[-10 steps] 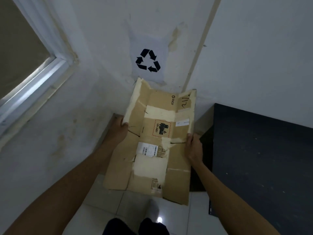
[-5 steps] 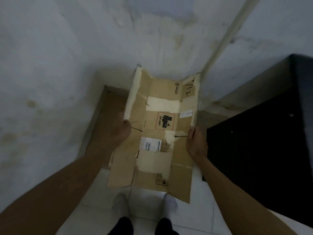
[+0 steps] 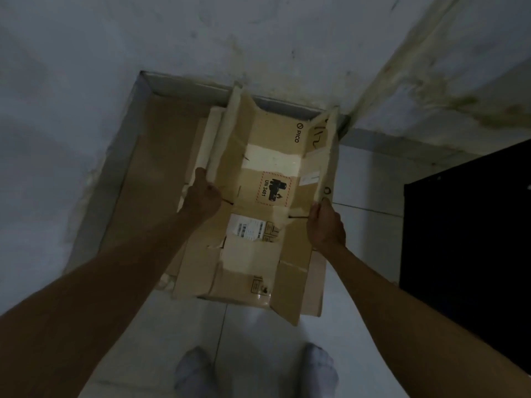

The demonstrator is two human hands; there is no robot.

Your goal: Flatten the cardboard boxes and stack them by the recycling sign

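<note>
- A flattened cardboard box fills the centre of the frame, brown, with pale tape strips, a white shipping label, a red-bordered "UN 3481" battery mark and the word "PICO" near its upper right.
- Its two long side flaps are bent upward, so it forms a shallow trough.
- The left hand, left of centre, grips the left flap with curled fingers; the right hand, right of centre, pinches the right flap's edge.
- The box is held just above other flattened cardboard lying on the floor at centre left, against the wall.
- Compared with half a second ago, the view tilts further down, the box sits lower and nearer the floor pile, and more of that pile shows.
- The recycling sign seen a second ago is out of frame.
- Pale floor tiles lie to the right, and two grey-socked feet stand at the bottom centre.
- A black cabinet blocks the right edge.
</note>
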